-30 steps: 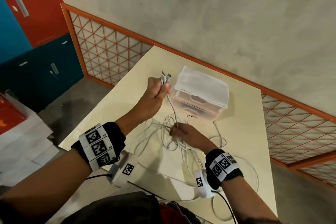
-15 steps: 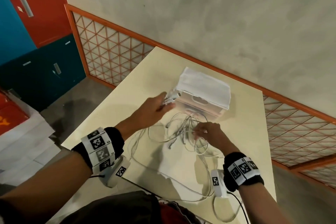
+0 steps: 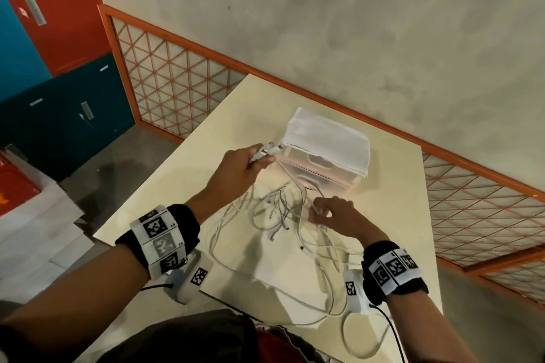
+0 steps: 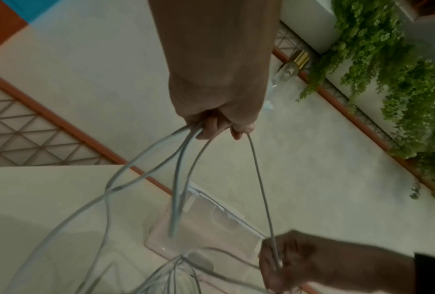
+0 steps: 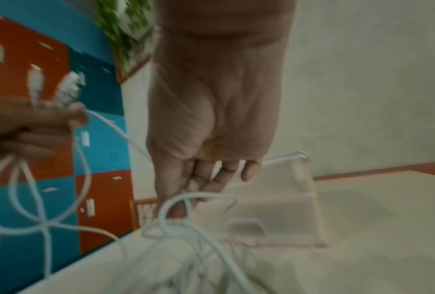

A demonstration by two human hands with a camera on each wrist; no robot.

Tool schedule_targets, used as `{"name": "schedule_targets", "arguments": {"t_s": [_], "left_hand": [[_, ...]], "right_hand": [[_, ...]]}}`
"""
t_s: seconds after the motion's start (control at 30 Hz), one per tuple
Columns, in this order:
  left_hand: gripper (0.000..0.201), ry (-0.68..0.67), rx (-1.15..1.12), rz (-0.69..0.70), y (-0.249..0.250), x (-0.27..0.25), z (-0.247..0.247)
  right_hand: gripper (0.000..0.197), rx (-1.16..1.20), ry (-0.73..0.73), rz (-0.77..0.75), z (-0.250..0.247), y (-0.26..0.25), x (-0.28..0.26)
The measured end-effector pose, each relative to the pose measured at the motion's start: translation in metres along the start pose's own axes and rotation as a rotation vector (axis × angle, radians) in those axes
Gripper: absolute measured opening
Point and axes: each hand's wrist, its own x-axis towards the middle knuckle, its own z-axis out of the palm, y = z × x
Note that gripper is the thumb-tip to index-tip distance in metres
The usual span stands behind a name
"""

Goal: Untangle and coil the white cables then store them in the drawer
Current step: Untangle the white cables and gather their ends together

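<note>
A tangle of white cables (image 3: 283, 215) lies on the cream table (image 3: 392, 215) in front of a translucent drawer box (image 3: 324, 153) with a white top. My left hand (image 3: 262, 160) grips a bundle of cable ends, and their plugs (image 3: 269, 150) stick out beside the box's left corner. In the left wrist view, several cables (image 4: 178, 179) drop from the left hand (image 4: 218, 127). My right hand (image 3: 317, 214) pinches one strand at the tangle's right edge, in front of the box. That strand (image 4: 261, 189) runs taut between both hands. A cable loop (image 5: 198, 199) hangs at the right hand's fingers (image 5: 211, 179).
A white sheet (image 3: 274, 268) lies under the cables near me. One cable (image 3: 362, 342) hangs over the table's near edge. An orange lattice rail (image 3: 177, 74) runs behind the table, and red and blue lockers (image 3: 59, 115) stand at the left. Stacked white sheets (image 3: 29, 239) lie on the floor.
My left hand has come down from a raised position to beside the drawer box, still gripping the plug ends. My right hand has shifted right and toward the box, along the tangle.
</note>
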Motion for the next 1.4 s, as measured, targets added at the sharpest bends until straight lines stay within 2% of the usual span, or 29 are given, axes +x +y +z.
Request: {"name": "schedule_targets", "arguments": {"t_s": [0.17,0.23,0.3,0.43,0.5,0.57,0.67,0.77,0.9,1.03,1.1,1.2,1.3,1.33,1.4], "left_hand": [[0.028,0.061,-0.011,0.029,-0.012,-0.006,0.009],[0.028,0.104,-0.029,0.041,-0.014,-0.008,0.012],[0.030,0.132,-0.025,0.030,-0.014,-0.008,0.011],[0.030,0.137,0.041,-0.076,-0.021,-0.003,0.004],[0.029,0.167,0.083,-0.132,-0.027,-0.001,0.001],[0.031,0.213,0.105,-0.188,-0.033,0.001,-0.002],[0.031,0.257,0.125,-0.216,-0.037,0.002,-0.007],[0.027,0.249,0.120,-0.149,-0.031,0.001,-0.003],[0.034,0.231,0.033,-0.041,-0.020,0.000,0.008],[0.030,0.170,-0.025,0.034,-0.009,0.004,0.009],[0.032,0.120,-0.072,0.061,-0.003,0.002,0.010],[0.029,0.086,-0.128,0.076,0.004,-0.001,0.011],[0.025,0.089,-0.162,0.081,0.011,-0.002,0.011],[0.025,0.081,-0.166,0.080,0.011,-0.002,0.011],[0.023,0.067,-0.173,0.079,0.012,-0.002,0.010]], "right_hand": [[0.014,-0.010,-0.058,0.097,0.002,0.015,-0.006],[0.013,-0.001,-0.098,0.105,-0.001,0.015,-0.005],[0.015,0.038,-0.073,0.090,-0.003,0.015,-0.005],[0.010,0.214,0.033,0.021,-0.009,0.015,-0.004],[0.022,0.309,0.016,0.038,-0.016,0.010,-0.006],[0.032,0.320,0.012,0.028,-0.023,0.011,-0.007],[0.024,0.283,0.049,0.022,-0.025,0.030,-0.006],[0.007,0.184,-0.010,0.044,-0.018,0.045,-0.006],[0.019,0.226,-0.044,0.063,-0.003,0.040,-0.004],[0.027,0.387,-0.043,0.055,0.005,0.020,-0.005],[0.032,0.498,-0.008,0.020,0.005,0.007,-0.005],[0.031,0.543,0.133,-0.106,0.005,-0.011,-0.001],[0.039,0.540,0.144,-0.173,0.006,-0.026,0.005],[0.038,0.534,0.142,-0.188,0.007,-0.031,0.007],[0.022,0.540,0.140,-0.186,0.009,-0.036,0.013]]}}
